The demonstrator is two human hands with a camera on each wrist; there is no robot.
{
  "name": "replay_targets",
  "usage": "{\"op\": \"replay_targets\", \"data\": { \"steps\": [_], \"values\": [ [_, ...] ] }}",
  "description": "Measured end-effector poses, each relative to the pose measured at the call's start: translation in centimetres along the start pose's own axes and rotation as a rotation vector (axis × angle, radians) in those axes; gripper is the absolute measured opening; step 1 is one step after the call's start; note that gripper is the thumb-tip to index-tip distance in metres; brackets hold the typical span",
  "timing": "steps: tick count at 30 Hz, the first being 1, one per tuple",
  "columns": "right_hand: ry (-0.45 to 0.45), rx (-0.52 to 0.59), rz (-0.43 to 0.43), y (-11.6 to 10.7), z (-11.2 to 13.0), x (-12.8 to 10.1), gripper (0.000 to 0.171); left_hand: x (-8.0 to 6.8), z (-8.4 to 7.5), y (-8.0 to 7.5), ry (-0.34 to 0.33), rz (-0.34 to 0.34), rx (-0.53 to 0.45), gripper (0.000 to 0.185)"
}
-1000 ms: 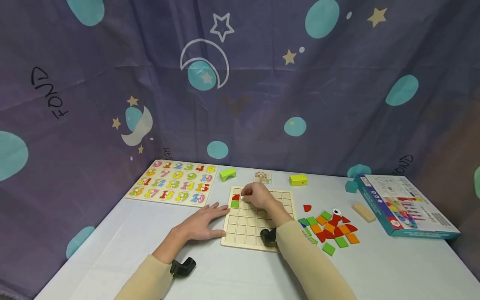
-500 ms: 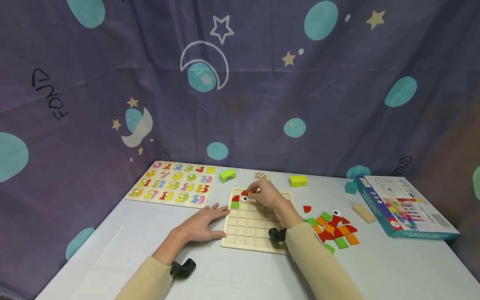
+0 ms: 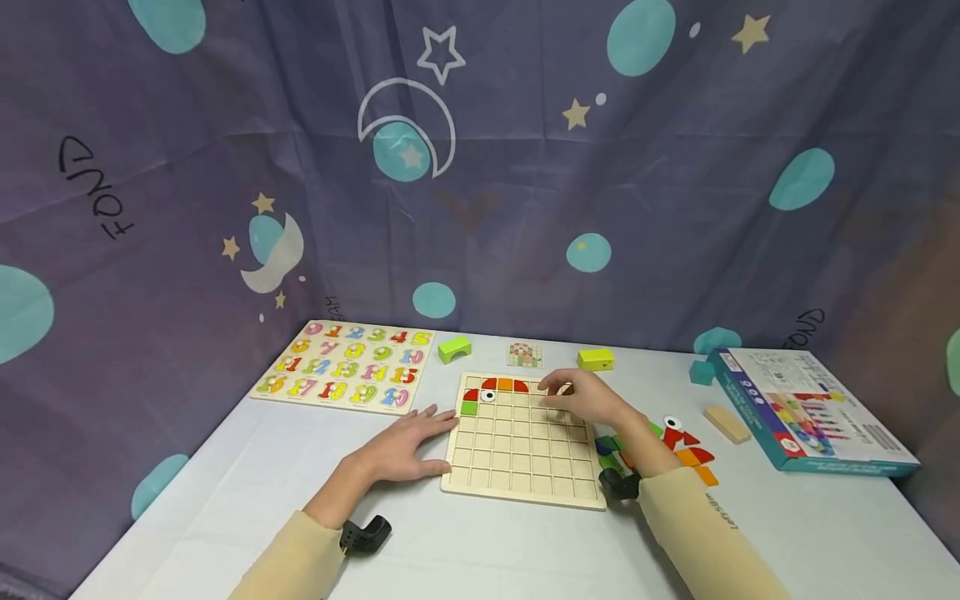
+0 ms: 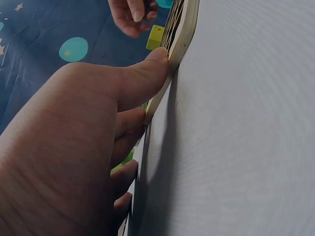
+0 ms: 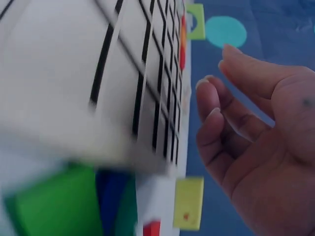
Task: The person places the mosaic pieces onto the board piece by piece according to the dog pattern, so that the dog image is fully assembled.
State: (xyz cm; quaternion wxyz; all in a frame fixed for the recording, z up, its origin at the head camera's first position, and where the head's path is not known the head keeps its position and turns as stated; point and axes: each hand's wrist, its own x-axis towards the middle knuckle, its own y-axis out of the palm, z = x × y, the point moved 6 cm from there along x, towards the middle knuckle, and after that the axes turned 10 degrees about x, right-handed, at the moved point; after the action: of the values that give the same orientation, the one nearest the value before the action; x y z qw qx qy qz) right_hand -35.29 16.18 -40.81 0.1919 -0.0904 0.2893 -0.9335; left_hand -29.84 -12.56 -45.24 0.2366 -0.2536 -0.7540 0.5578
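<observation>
The left hand (image 3: 405,446) lay flat on the table (image 3: 247,492) at the nine o'clock edge of the wooden grid board (image 3: 517,450), fingers straight and the thumb pressed against the board's rim. The left wrist view showed that thumb (image 4: 147,69) touching the pale wooden edge. It held nothing; it looked placed there to steady the board against sliding.

The right hand (image 3: 588,398) hovered over the board's upper right cells, toward one o'clock. Its fingers were loosely curved and, in the right wrist view, plainly empty (image 5: 216,113), with no piece pinched between them.

On the board, a short run of pieces filled the top left corner: a red piece (image 3: 472,394), a green square (image 3: 469,407) just below it, a white eye piece (image 3: 487,397) beside that, and red and orange tiles (image 3: 505,384) along the top row. The rest of the grid was bare.

The loose pieces (image 3: 686,450) — red, orange and green, with another eye piece — lay in a heap off the board's three o'clock side, partly hidden by the right forearm and within easy reach of it.

Farther back, a small pattern card (image 3: 524,354) sat at twelve o'clock, flanked by a green arch block (image 3: 454,348) and a yellow block (image 3: 596,359). A number puzzle (image 3: 348,375) lay at ten o'clock and the game box (image 3: 810,412) at two o'clock.
</observation>
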Motion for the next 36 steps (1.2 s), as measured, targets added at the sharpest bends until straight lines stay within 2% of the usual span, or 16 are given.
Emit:
{"op": "replay_targets", "data": {
  "steps": [12, 20, 26, 36],
  "values": [
    [0.099, 0.011, -0.040, -4.0, -2.9, -3.1, 0.030, 0.0, -0.1, 0.0, 0.008, 0.001, -0.012, 0.073],
    [0.156, -0.067, -0.069, -5.8, -4.9, -4.6, 0.028, 0.1, 0.1, 0.2, 0.014, 0.003, -0.010, 0.072],
    [0.222, -0.110, -0.068, -6.4, -6.5, -5.3, 0.029, 0.0, 0.2, 0.4, 0.005, 0.009, -0.007, 0.073],
    [0.271, -0.224, -0.052, -5.9, -6.9, -4.8, 0.023, 0.1, 0.3, 0.3, -0.008, 0.013, 0.011, 0.074]
  ]
}}
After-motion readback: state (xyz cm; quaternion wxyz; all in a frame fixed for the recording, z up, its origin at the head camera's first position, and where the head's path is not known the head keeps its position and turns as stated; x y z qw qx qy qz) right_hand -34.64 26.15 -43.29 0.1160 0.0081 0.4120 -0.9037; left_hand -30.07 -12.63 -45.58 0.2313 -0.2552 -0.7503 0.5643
